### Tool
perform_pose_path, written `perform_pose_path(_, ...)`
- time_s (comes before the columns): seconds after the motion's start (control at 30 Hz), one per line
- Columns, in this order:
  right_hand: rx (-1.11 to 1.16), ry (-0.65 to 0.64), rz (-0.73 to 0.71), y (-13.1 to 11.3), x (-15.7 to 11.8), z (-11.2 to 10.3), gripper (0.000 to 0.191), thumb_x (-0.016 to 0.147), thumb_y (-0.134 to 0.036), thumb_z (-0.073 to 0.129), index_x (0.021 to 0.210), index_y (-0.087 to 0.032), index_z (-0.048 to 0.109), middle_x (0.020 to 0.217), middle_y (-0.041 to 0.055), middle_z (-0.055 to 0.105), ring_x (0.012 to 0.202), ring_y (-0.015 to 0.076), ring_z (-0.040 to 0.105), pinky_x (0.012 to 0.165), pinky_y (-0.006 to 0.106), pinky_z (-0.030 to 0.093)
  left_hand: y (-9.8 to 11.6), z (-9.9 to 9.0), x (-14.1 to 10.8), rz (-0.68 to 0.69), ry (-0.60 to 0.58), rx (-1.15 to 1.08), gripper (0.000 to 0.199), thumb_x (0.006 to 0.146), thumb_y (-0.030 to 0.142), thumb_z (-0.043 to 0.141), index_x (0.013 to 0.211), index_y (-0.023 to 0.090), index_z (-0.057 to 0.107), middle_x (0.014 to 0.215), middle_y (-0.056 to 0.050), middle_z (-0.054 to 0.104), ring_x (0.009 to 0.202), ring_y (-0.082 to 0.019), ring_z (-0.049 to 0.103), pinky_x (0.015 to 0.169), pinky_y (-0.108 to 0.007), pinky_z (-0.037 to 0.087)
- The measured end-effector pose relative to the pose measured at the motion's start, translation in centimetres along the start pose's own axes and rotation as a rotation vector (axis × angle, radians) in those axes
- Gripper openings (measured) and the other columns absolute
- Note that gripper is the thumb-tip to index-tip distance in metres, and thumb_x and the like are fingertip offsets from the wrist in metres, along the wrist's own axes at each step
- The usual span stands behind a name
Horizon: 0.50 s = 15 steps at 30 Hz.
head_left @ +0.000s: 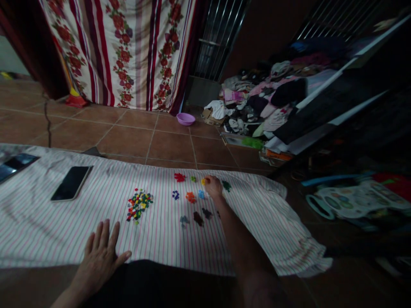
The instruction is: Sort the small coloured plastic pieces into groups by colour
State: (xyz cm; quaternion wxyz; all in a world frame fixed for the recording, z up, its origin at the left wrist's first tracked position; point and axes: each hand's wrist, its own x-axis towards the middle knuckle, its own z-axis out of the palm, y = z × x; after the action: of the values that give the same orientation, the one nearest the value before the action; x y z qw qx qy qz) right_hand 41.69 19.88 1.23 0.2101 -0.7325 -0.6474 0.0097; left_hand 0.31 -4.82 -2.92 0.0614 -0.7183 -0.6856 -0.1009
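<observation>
My left hand (102,252) lies flat with fingers spread on the striped cloth (160,244), below a mixed pile of small coloured pieces (139,204). At the far side of the cloth, my right hand (213,186) is closed, its fingertips at the small yellow pieces (203,182). Whether a piece is between the fingers is hidden. Around it sit little heaps sorted by colour: red pieces (180,177), light green pieces (193,179), dark blue pieces (175,195), orange pieces (190,197), light blue pieces (201,194), dark green pieces (226,185), brown pieces (198,219) and grey pieces (184,220).
A phone (72,183) lies on the cloth at left, with another dark device (19,166) beyond it. On the tiled floor (131,132) stands a purple basin (186,119). A clothes heap (257,98) lies at the back right, and a flowered curtain (138,55) hangs behind.
</observation>
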Motion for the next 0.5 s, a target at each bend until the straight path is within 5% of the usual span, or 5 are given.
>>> perform_pose_path(0.27,0.177,0.062,0.020,-1.0,-0.9,-1.4,0.025,0.080,-0.018,0.047,0.086,-0.020,0.071,0.090,0.0065,0.071,0.084,0.0187,0.062,0.079,0.029,0.047,-0.2,0.0,0.3,0.001,-0.094,0.008,0.098,0.074,0.081,0.029,0.138,0.008,0.045,0.148,-0.026,0.035,0.141,-0.040,0.024,0.109,-0.057,0.022)
perform_pose_path(0.5,0.494,0.039,-0.160,-6.8,-6.5,-1.1,0.026,0.081,-0.021,0.047,0.092,-0.021,0.071,0.091,0.0061,0.068,0.084,0.0192,0.062,0.080,0.031,0.049,2.0,-3.7,2.4,-0.030,-0.325,0.142,0.088,0.076,0.062,0.052,0.138,0.000,0.041,0.144,-0.035,0.033,0.136,-0.048,0.028,0.102,-0.060,0.030)
